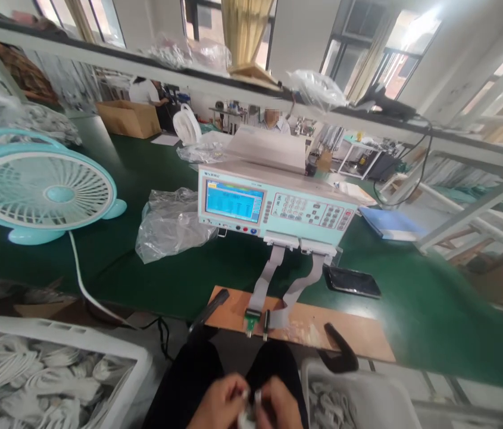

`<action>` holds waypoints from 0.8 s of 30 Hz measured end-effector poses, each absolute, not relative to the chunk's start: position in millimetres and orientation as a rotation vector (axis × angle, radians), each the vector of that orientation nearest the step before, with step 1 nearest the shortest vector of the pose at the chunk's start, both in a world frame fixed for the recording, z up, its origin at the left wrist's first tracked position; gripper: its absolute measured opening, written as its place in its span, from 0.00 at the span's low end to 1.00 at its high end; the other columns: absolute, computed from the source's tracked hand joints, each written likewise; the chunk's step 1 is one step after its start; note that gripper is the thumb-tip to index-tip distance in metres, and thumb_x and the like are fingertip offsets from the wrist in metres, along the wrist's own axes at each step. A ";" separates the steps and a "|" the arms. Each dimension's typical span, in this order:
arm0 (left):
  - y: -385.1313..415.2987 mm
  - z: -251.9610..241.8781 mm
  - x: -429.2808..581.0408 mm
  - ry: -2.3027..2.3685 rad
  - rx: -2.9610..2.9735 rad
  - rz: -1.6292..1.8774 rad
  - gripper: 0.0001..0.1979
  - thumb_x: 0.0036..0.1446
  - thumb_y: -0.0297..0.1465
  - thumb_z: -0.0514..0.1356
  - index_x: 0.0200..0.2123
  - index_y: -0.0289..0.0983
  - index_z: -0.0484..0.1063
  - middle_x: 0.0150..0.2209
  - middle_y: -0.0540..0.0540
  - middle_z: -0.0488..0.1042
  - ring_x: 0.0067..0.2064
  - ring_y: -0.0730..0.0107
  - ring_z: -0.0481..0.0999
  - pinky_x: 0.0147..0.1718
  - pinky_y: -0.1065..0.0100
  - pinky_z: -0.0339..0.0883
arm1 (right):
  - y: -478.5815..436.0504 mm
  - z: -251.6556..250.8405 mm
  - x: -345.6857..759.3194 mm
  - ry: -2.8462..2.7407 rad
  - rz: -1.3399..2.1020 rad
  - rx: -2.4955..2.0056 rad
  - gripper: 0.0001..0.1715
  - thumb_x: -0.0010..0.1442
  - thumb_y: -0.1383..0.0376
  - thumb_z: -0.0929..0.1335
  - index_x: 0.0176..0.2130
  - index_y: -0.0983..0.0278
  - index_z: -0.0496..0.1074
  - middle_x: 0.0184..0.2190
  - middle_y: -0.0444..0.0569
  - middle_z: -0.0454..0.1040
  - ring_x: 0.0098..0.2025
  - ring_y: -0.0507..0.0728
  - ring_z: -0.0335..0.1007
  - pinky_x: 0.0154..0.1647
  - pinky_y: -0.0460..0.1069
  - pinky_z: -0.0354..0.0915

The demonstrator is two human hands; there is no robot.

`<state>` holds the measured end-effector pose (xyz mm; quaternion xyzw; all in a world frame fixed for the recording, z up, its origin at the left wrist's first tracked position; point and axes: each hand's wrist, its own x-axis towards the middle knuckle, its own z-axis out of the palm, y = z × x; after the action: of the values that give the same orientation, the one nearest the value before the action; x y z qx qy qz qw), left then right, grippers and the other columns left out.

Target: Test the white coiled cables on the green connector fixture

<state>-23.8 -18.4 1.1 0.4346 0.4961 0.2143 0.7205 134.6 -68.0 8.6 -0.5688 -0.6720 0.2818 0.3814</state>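
My left hand (218, 402) is closed in a pinch on one small white plug end of a cable, low in the head view above my lap. Close beside it, my right hand (280, 404) pinches another whitish plug end. A bundled white cable (246, 419) hangs between the hands, partly hidden by fingers and slightly blurred. Ahead of them, a green connector board (252, 322) and a dark connector (266, 323) lie at the front edge of an orange-brown board (309, 325). Grey ribbon cables (262, 286) run from both up to a bench tester (273, 205) with a lit blue screen.
A white crate (141, 363) of coiled cables stands at left, and a white bin (367, 393) with more cables at right. On the green table (157, 286) are a turquoise fan (59, 193), a plastic bag (171, 223), a phone (353, 281) and a blue folder (389, 223). Other people sit beyond.
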 end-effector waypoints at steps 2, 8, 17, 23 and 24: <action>-13.0 8.5 -15.5 1.034 0.852 0.638 0.10 0.46 0.35 0.63 0.27 0.34 0.69 0.21 0.53 0.68 0.23 0.75 0.67 0.23 0.74 0.60 | -58.5 16.5 134.5 -1.472 0.820 -1.479 0.06 0.58 0.64 0.62 0.30 0.62 0.65 0.25 0.43 0.66 0.27 0.51 0.62 0.28 0.46 0.61; -7.2 25.9 6.0 1.024 0.488 0.959 0.14 0.42 0.34 0.65 0.32 0.34 0.69 0.23 0.53 0.69 0.20 0.78 0.65 0.18 0.76 0.59 | -29.0 29.6 129.9 -0.974 1.125 -1.430 0.10 0.53 0.60 0.66 0.26 0.64 0.64 0.21 0.40 0.63 0.23 0.49 0.57 0.25 0.45 0.57; -4.9 25.3 3.6 1.012 0.345 0.966 0.17 0.36 0.32 0.68 0.33 0.32 0.73 0.26 0.48 0.74 0.25 0.74 0.72 0.23 0.73 0.64 | -22.1 29.1 122.0 -0.789 1.205 -1.383 0.10 0.48 0.61 0.68 0.24 0.64 0.65 0.19 0.39 0.64 0.21 0.48 0.58 0.24 0.44 0.57; -4.2 23.5 4.2 0.993 0.380 0.941 0.17 0.37 0.33 0.68 0.32 0.31 0.74 0.26 0.47 0.74 0.24 0.74 0.71 0.21 0.73 0.63 | -21.3 24.7 123.7 -0.772 1.218 -1.351 0.09 0.49 0.62 0.69 0.25 0.65 0.65 0.19 0.39 0.65 0.21 0.48 0.58 0.25 0.44 0.57; -4.2 22.6 4.2 0.987 0.382 0.939 0.17 0.37 0.33 0.68 0.32 0.31 0.74 0.26 0.48 0.74 0.24 0.74 0.71 0.22 0.73 0.63 | -21.1 24.2 124.0 -0.771 1.215 -1.351 0.09 0.49 0.62 0.69 0.25 0.65 0.66 0.19 0.39 0.65 0.21 0.47 0.58 0.25 0.44 0.57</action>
<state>4.2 -4.2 22.6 0.1755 0.4535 0.4311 0.7601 124.0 -21.1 24.2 -0.5711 -0.3260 0.5134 0.5513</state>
